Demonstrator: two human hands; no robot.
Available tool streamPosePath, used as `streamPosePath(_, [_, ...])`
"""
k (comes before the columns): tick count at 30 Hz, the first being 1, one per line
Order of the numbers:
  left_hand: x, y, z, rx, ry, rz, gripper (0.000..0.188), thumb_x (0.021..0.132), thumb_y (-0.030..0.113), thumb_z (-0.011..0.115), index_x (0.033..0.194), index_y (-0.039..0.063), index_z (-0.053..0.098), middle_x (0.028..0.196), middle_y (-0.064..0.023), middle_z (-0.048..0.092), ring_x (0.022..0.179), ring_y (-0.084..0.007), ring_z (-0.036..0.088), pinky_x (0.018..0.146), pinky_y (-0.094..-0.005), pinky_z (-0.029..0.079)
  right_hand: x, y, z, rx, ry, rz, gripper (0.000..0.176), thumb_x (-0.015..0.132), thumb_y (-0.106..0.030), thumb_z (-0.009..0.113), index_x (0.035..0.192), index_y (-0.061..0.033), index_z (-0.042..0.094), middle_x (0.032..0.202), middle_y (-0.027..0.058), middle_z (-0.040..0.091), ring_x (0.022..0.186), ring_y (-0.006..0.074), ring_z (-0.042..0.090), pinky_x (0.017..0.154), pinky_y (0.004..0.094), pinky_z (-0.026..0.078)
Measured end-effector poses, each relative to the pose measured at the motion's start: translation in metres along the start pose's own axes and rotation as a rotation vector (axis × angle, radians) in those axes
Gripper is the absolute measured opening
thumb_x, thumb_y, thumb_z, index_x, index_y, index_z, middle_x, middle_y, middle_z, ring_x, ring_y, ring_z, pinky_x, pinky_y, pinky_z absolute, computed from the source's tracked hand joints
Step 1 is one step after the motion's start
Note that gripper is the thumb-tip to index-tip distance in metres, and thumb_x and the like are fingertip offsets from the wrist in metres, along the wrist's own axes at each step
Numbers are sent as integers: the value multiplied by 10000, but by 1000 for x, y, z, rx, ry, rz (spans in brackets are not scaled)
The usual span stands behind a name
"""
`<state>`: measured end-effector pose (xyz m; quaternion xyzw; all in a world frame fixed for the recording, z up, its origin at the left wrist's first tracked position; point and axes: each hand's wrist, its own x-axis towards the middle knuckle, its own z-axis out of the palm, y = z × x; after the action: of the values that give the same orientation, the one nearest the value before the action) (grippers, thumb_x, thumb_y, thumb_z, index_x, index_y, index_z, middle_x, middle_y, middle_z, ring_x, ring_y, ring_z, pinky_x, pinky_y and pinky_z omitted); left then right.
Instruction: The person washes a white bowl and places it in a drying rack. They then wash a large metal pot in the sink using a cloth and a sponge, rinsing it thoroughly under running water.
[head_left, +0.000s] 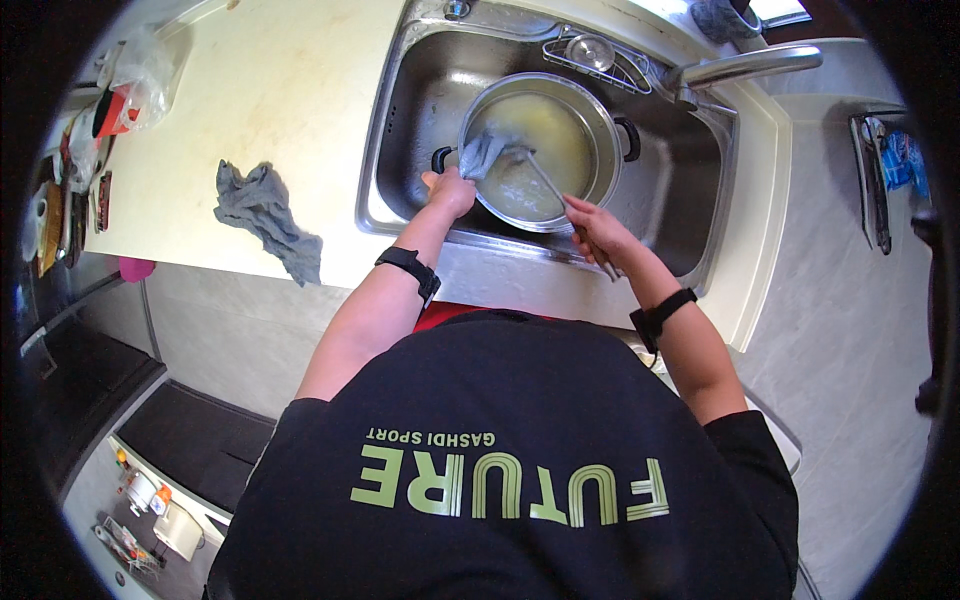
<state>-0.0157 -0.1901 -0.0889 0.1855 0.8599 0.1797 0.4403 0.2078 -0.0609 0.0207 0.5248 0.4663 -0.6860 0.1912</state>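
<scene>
A large metal pot (615, 169) with black side handles stands in the stainless steel sink (679, 195), holding cloudy yellowish liquid. At the pot's left rim, my left hand (451, 192) grips a wet grey-blue cloth (482, 154), part of which hangs into the pot. My right hand (598, 229) is closed around the handle of a long metal utensil (549, 182). The utensil slants over the near rim, and its far end meets the cloth at the liquid; the shape of that end is hard to make out.
A crumpled grey cloth (268, 217) lies on the cream countertop (315, 97) left of the sink. At the sink's back are a wire rack (634, 71) with a round metal piece and a faucet (750, 67). Plastic bags (142, 79) and other items crowd the far left.
</scene>
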Motion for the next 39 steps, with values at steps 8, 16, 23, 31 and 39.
streamPosePath(8, [0,-2,-4,58,-21,58,432,846,235,595,1211,17,516,1266,-316,362,1095,-430,516,964,-395,413,52,-8,-20,175,205,-194,473,967,-289,426,1426,-243,324,674,24,472,524,143,474,442,306,428])
streamPosePath(16, [0,-2,0,-9,16,41,437,851,237,594,1216,13,508,1299,-315,320,1091,-430,512,978,-397,398,8,17,-31,-442,413,-218,419,983,-283,367,1381,-163,417,557,28,437,380,140,442,328,297,393])
streamPosePath(23, [6,-7,1,87,1,94,427,858,232,588,1230,32,520,1303,-321,321,1104,-425,503,992,-388,385,-32,15,-19,-471,161,39,422,975,-280,370,1379,-164,416,570,32,441,404,132,456,351,290,433])
streamPosePath(31, [-6,1,-7,28,11,56,444,855,247,594,1238,38,518,1297,-322,337,1107,-420,503,990,-387,389,-17,15,10,-461,46,-44,410,976,-262,368,1363,-149,442,574,30,433,409,122,442,343,284,395])
streamPosePath(39, [-19,9,-13,6,30,63,451,865,261,585,1243,27,507,1287,-344,350,1136,-422,476,1015,-373,353,60,-1,17,-963,439,-516,369,952,-272,376,1293,-180,484,890,243,636,795,430,618,721,501,500])
